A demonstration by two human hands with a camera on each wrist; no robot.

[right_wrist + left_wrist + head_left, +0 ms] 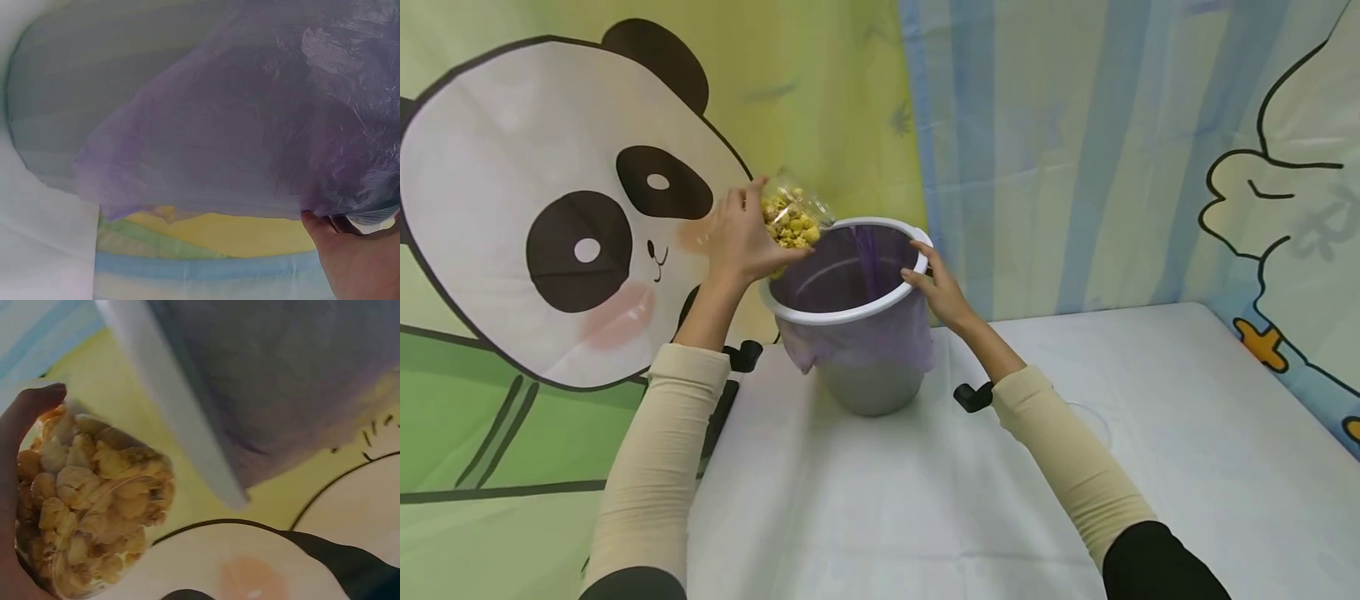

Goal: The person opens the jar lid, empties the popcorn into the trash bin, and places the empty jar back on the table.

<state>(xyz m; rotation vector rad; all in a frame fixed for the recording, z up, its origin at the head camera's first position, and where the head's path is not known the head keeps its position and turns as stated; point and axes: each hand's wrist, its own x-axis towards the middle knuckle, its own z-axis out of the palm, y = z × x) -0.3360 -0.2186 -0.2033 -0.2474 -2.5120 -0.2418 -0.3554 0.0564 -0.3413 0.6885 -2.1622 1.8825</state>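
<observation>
While gripping the jar [815, 210] of popcorn [792, 227] with the left hand [741, 235] near the left of the bin [872, 393] and pinching the bin's rim [842, 317] with the right hand [943, 292], best tilt slowly, keeping the bin steady.

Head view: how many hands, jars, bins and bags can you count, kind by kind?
Left hand and right hand: 2
Clear jar: 1
Grey bin: 1
Purple bag: 1
Total: 5
</observation>
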